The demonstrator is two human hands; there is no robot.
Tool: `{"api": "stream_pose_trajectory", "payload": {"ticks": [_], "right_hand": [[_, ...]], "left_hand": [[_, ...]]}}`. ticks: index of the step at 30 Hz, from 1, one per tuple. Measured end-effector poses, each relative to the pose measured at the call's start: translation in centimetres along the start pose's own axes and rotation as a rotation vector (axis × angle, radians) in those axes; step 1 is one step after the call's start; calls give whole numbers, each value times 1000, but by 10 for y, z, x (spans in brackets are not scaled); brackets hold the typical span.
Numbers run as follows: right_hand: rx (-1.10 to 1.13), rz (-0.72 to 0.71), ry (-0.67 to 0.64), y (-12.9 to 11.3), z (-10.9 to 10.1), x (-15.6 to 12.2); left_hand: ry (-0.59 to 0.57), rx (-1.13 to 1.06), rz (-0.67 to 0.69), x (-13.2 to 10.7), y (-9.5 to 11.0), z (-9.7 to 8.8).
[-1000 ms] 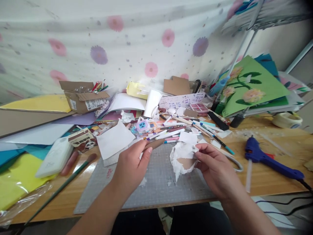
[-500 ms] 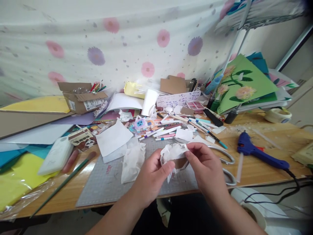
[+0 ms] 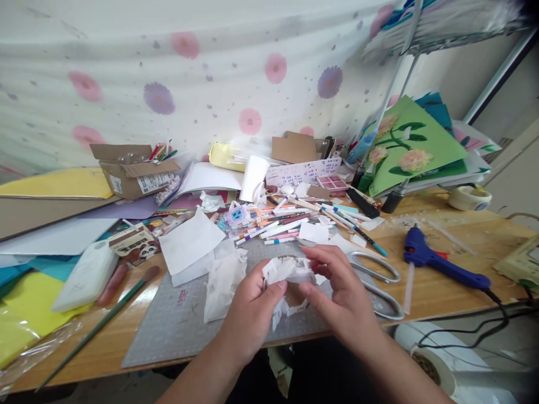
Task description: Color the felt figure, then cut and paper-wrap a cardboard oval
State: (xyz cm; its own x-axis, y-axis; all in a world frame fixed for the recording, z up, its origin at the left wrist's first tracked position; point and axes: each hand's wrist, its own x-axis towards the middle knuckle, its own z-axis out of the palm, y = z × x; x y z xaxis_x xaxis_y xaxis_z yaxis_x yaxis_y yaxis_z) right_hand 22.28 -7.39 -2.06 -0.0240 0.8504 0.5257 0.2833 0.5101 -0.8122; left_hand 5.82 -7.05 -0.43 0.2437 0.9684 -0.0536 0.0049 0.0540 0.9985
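Note:
Both my hands hold one small piece of brown cardboard wrapped in torn white paper [image 3: 287, 271] over a grey cutting mat [image 3: 181, 331]. My left hand [image 3: 251, 311] pinches its left side, fingers closed on the paper. My right hand [image 3: 337, 292] grips the right side with fingers curled round it. White shreds hang below the piece. A loose torn sheet of white paper [image 3: 223, 283] lies on the mat just left of my left hand.
Scissors [image 3: 374, 280] lie right of my right hand, a blue glue gun [image 3: 438, 265] further right. Markers and pens [image 3: 290, 221] are scattered behind the mat. A cardboard box [image 3: 135, 168], coloured sheets [image 3: 37, 292], a paintbrush [image 3: 101, 322] and a green flower card [image 3: 412, 143] crowd the wooden table.
My left hand dropped a torn white sheet onto the mat and came back to the wrapped cardboard. Both hands now work on it closer to me; the view drifted right.

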Motion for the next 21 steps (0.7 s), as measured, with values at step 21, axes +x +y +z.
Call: {"api": "stream_pose_trajectory", "payload": {"ticks": [21], "right_hand": [[-187, 49, 112, 3, 0, 3]], "left_hand": [[-21, 276, -26, 1, 5, -5]]}}
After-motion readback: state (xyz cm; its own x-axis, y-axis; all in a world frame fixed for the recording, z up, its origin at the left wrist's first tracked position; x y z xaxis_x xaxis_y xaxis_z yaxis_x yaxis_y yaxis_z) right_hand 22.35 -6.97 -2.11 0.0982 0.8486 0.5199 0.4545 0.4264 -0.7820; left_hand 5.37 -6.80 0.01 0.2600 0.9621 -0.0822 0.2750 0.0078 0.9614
